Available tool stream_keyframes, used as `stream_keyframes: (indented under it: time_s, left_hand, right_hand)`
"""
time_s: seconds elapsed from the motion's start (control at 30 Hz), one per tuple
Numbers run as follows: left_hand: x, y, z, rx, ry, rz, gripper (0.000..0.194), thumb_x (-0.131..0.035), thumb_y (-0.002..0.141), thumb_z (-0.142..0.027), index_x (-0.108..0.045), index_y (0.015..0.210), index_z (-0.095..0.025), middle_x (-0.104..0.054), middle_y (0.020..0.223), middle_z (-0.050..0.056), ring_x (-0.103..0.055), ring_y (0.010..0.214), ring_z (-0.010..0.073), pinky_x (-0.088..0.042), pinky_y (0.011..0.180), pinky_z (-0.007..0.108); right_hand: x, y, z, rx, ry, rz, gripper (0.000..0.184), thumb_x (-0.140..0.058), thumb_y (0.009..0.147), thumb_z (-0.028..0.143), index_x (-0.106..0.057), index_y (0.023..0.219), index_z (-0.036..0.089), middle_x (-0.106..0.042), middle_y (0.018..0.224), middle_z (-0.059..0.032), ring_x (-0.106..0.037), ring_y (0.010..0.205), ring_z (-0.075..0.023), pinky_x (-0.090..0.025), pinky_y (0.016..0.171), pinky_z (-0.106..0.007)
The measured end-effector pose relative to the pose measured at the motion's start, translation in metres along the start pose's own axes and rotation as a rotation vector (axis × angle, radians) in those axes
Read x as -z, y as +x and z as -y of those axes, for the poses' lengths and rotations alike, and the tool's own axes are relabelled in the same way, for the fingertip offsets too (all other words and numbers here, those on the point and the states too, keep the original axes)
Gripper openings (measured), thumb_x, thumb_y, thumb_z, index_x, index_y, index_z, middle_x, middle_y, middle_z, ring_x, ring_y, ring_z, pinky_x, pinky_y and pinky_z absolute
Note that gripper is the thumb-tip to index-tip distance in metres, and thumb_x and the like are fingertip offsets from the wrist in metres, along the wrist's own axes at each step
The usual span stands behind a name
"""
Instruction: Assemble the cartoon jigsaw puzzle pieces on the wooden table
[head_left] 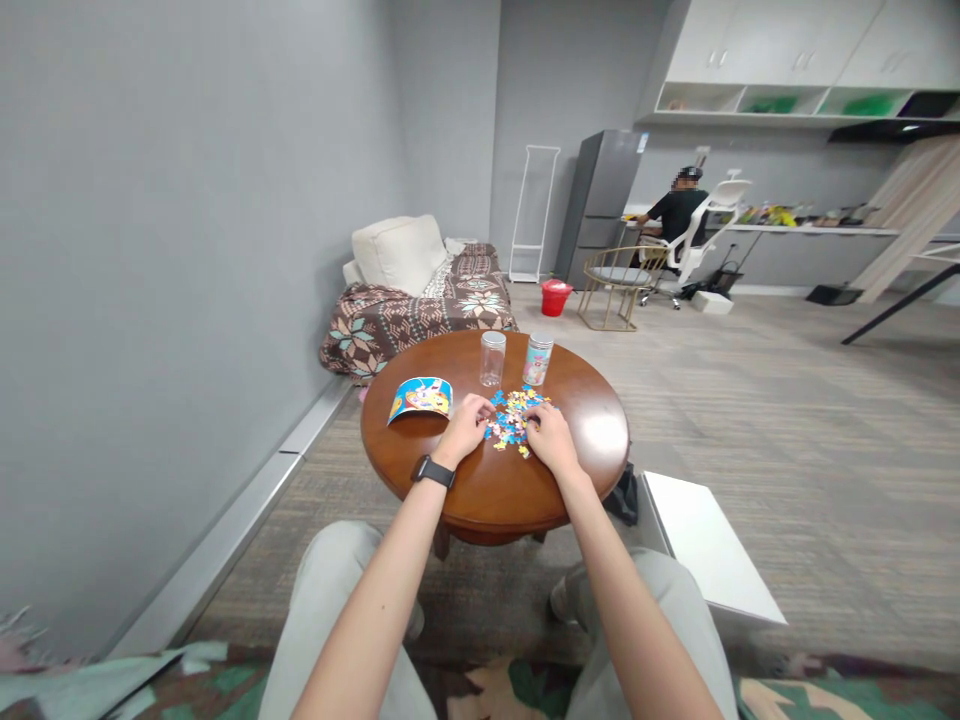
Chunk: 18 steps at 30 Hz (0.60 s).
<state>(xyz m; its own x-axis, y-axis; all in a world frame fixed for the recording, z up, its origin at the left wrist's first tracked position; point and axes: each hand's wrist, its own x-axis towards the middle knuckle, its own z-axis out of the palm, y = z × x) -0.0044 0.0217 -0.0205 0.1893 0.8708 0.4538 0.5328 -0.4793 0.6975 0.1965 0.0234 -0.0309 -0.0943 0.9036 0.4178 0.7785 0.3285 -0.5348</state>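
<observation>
A loose heap of small blue, yellow and pink jigsaw puzzle pieces (512,412) lies on the round brown table (480,490). At the heap's left edge my left hand (466,425), with a dark watch on the wrist, has its fingers curved and apart. My right hand (550,436) rests over the right side of the pieces, fingers bent and apart; nothing shows held in it. Behind the heap stand a clear lidded jar (492,362) and a jar with a colourful label (538,362). A curved picture sheet (421,397) lies to the left.
Beyond the table are a sofa with a patterned cover (427,315), a red bucket (555,298) and a gold wire chair (615,285). A person (679,215) sits at the far counter. A white box (709,540) stands on the floor at right.
</observation>
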Motion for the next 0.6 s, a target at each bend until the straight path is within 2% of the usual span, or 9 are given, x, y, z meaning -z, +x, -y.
stream_keyframes:
  time_s: [0.1,0.23,0.43,0.6]
  left_hand:
    - [0.0008,-0.0004,-0.0014,0.009,0.009,-0.011,0.029,-0.051,0.078,0.006,-0.063,0.091,-0.016,-0.061,0.103,0.005,-0.065,0.093,0.0152,-0.058,0.092,0.033]
    - [0.0007,0.0006,0.0007,0.023,0.016,-0.038,0.032,-0.050,0.075,0.008,-0.063,0.090,-0.017,-0.060,0.102,0.005,-0.065,0.097,0.0165,-0.055,0.098,0.036]
    - [-0.0008,0.0011,0.0026,0.030,-0.009,-0.030,0.036,-0.047,0.072,0.011,-0.063,0.090,-0.016,-0.059,0.105,0.005,-0.066,0.094,0.0146,-0.059,0.089,0.032]
    - [0.0003,0.0010,0.0004,0.019,-0.017,-0.022,0.037,-0.046,0.072,0.012,-0.062,0.089,-0.016,-0.057,0.105,0.005,-0.065,0.095,0.0145,-0.058,0.090,0.031]
  right_hand:
    - [0.0013,0.0003,-0.0007,0.003,0.027,0.007,0.028,-0.046,0.081,0.009,-0.071,0.087,0.020,-0.070,0.100,-0.0072,-0.060,0.099,-0.0236,-0.046,0.095,-0.037]
    - [0.0013,0.0013,-0.0016,-0.008,0.052,0.026,0.030,-0.046,0.082,0.009,-0.074,0.085,0.020,-0.072,0.103,-0.0072,-0.061,0.102,-0.0228,-0.046,0.098,-0.036]
    - [0.0002,0.0034,-0.0038,-0.018,0.022,0.052,0.035,-0.045,0.084,0.011,-0.079,0.088,0.021,-0.073,0.111,-0.0068,-0.062,0.108,-0.0223,-0.045,0.103,-0.037]
    - [0.0001,0.0023,-0.0037,-0.031,0.032,0.036,0.036,-0.045,0.083,0.010,-0.079,0.089,0.020,-0.072,0.110,-0.0077,-0.062,0.107,-0.0224,-0.045,0.103,-0.036]
